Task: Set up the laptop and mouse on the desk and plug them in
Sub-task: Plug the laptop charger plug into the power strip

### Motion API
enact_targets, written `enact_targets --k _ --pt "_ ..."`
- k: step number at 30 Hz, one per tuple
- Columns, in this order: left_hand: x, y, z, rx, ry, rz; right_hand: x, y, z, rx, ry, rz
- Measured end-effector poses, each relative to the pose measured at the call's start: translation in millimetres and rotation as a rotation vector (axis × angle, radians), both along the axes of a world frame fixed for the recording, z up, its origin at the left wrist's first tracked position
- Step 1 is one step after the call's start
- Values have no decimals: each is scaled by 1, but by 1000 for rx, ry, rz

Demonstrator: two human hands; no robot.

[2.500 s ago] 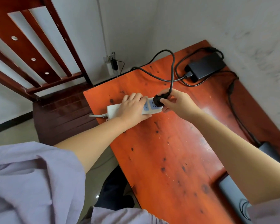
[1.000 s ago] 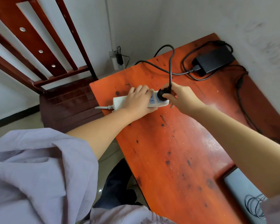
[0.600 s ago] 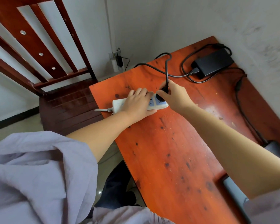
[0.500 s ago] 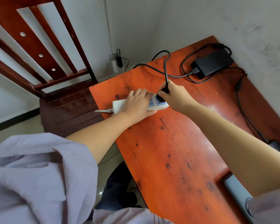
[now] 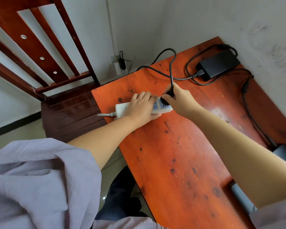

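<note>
A white power strip [image 5: 120, 109] lies near the far left corner of the orange-red wooden desk [image 5: 180, 154]. My left hand [image 5: 141, 107] presses down on the strip and covers its middle. My right hand [image 5: 178, 100] grips the black plug [image 5: 165, 100] of the laptop charger, which sits on a socket at the strip's right end. The plug's cable loops up and back to the black power brick [image 5: 219, 63] at the desk's far right corner. The grey laptop [image 5: 239, 195] shows only as an edge behind my right forearm.
A dark red wooden chair [image 5: 69, 109] with a slatted back stands left of the desk. On the wall behind, a socket [image 5: 120, 64] holds a small black adapter. A second black cable [image 5: 248, 104] runs along the desk's right edge, next to the wall.
My right hand has shifted the plug a little to the left along the strip and turned over it. My left hand has stayed on the strip.
</note>
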State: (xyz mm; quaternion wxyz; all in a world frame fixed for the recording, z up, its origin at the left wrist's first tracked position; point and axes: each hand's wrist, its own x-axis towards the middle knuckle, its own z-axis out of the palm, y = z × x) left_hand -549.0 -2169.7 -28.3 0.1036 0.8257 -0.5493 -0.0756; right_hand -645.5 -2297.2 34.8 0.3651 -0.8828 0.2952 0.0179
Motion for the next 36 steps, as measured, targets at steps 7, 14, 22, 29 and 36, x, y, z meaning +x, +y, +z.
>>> enact_targets --k 7,14,22,29,36 --pt "0 0 -1 -8 -7 1 -6 7 -6 -26 -4 13" --pt "0 -1 0 -13 -4 11 8 -11 3 26 79 50" --pt "0 -1 0 -4 15 3 -14 -5 6 78 -153 -82" --pt "0 -1 2 -10 26 5 -17 -8 6 191 -115 -119" --pt "-1 0 0 -24 14 1 -12 -10 6 134 -29 -65"
